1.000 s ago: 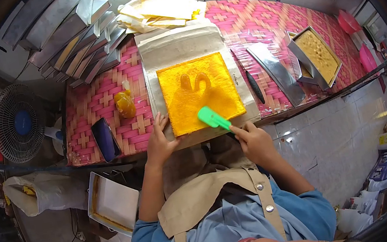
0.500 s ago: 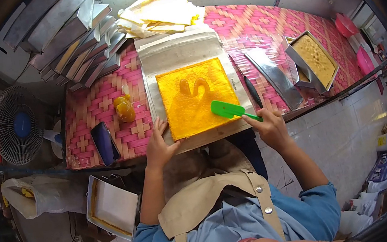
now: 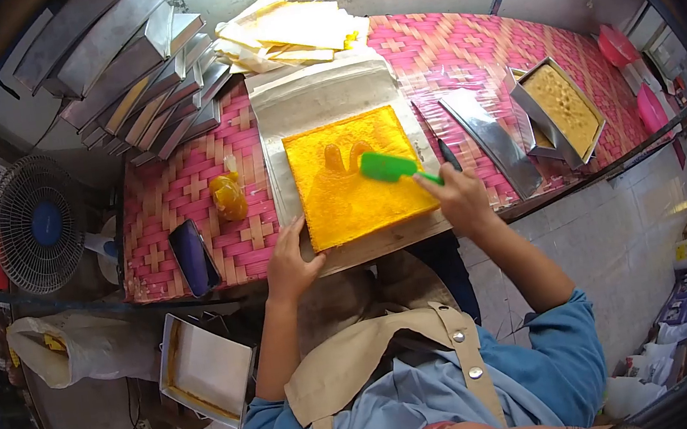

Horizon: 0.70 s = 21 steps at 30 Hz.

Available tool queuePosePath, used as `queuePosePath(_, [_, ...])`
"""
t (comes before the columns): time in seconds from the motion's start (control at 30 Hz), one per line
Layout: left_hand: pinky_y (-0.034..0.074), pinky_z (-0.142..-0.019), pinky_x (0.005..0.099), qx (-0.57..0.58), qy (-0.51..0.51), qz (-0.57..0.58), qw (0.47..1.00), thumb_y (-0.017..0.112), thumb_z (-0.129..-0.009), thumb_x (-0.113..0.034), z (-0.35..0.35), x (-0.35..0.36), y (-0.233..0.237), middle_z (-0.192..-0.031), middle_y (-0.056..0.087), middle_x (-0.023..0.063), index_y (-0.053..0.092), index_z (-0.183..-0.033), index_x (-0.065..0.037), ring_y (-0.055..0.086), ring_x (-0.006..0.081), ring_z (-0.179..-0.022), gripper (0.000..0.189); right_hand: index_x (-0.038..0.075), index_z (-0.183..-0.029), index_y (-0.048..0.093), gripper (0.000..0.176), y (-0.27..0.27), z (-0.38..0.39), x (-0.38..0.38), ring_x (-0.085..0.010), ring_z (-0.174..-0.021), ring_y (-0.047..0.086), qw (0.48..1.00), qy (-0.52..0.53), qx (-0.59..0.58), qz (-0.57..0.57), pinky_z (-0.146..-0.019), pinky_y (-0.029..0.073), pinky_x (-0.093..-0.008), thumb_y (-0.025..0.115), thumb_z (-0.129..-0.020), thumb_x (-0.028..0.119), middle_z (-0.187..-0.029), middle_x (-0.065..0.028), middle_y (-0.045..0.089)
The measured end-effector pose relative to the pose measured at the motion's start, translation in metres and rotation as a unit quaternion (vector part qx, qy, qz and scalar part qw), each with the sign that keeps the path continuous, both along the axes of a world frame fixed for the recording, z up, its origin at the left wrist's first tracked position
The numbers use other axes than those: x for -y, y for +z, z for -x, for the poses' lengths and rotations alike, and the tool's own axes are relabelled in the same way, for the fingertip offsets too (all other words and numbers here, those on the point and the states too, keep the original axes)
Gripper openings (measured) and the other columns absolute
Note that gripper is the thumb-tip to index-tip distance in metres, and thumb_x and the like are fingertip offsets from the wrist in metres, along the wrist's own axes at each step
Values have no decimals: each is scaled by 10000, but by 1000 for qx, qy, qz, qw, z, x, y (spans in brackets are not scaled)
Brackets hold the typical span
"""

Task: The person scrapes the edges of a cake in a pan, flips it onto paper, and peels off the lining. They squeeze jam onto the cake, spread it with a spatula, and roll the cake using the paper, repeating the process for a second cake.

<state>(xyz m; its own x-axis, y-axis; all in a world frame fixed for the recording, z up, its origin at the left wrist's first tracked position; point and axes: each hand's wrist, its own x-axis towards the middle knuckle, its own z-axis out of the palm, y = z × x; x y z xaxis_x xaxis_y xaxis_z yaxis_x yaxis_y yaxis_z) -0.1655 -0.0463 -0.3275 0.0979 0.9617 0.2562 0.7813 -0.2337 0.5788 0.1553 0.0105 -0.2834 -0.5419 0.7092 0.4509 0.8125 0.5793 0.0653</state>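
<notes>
At the bench's (image 3: 216, 149) near edge, a square yellow cake (image 3: 366, 216) lies flat on stacked sheets of paper (image 3: 321, 86). Clock directions are from the cake's centre, twelve pointing away from the person.

Right hand (image 3: 463, 199): at four, fingers closed round the handle of a green spatula (image 3: 387, 166). Key relation: cake lies toward ten from this hand; the spatula's long axis runs roughly four to ten, its blade over the cake, just short of two glossy loops of spread (image 3: 334, 160). Right hand is the nearer one to the blade. Whether the blade presses on the surface: cannot tell.

Left hand (image 3: 289, 264): between seven and eight, fingers loosely spread, nothing visibly held, beside the cake's near corner; contact with the cake unclear. Cake about equal on its sides, so no clear long axis.

Surface: pink woven-pattern cover. Bag of orange filling (image 3: 229, 197) at nine; phone (image 3: 193, 257) at eight; knife (image 3: 448, 156) and metal strip (image 3: 490, 141) near three; filled baking tin (image 3: 561, 109) farther out, between two and three.

Room: fan (image 3: 44, 223) well apart at nine; tiled floor (image 3: 606, 208) toward four
</notes>
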Motion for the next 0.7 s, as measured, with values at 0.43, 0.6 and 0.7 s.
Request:
queuePosePath(0.43, [345, -1045, 408, 20, -8, 0, 1000, 720, -666, -231, 2, -2, -2, -1254, 526, 140, 489, -1236, -70, 470, 309, -1195, 636, 183, -1112, 647, 376, -1, 31, -7, -172, -681, 520, 999, 44, -19, 7, -631, 366, -319, 524, -772, 83, -766, -31, 491])
queuePosePath(0.6, [348, -1043, 408, 17, -14, -6, 1000, 723, -655, -217, 3, -3, -2, -1239, 537, 142, 510, -1202, -63, 470, 299, -1199, 607, 163, -1106, 645, 351, -8, 10, -52, -174, -692, 526, 996, -50, 62, -45, -630, 369, -315, 526, -783, 96, -784, -34, 507])
queuePosePath(0.7, [350, -1041, 408, 20, -12, -4, 1000, 724, -650, -210, 3, -2, -2, -1235, 541, 141, 524, -1178, -59, 467, 295, -1202, 584, 173, -1104, 644, 353, -5, -3, -71, -179, -692, 534, 990, -89, 71, -80, -636, 381, -320, 530, -781, 86, -799, -38, 517])
